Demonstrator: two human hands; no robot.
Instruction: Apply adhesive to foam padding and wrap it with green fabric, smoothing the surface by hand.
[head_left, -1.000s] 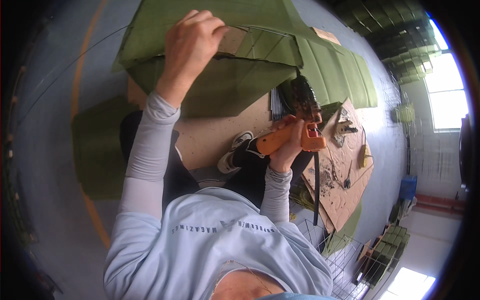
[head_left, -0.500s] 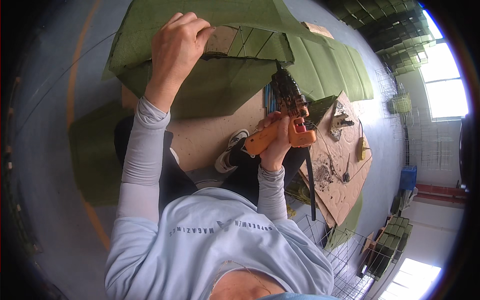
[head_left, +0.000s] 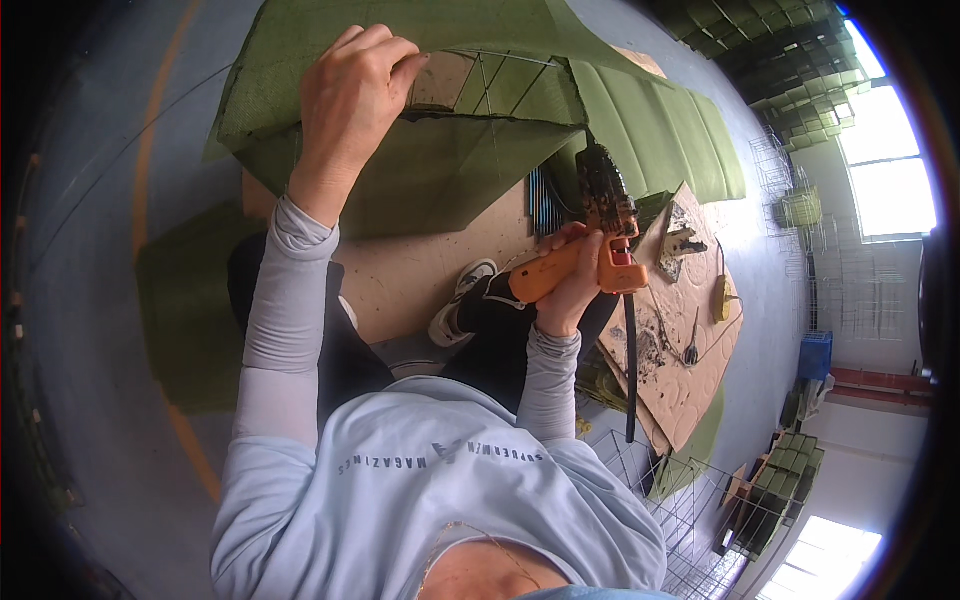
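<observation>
Windows (head_left: 885, 190) at right glare white; the dark rim bends lines.

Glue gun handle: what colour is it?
The handle is orange, best seen in the head view.

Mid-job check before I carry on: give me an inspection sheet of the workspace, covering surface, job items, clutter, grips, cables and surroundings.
Surface: tan board, dark-specked.
Job items: green fabric, wires showing in its opening; orange glue gun, dark-smeared nozzle end by the fabric's edge, contact unclear; black stick behind it.
Clutter: stained cardboard; dark strips.
Grips: left grip curled at the fabric, hold unclear; right grip closed around the gun.
Cables: thin cord by a yellow object, ends unclear.
Surroundings: blue crate, green stacks, windows.
</observation>
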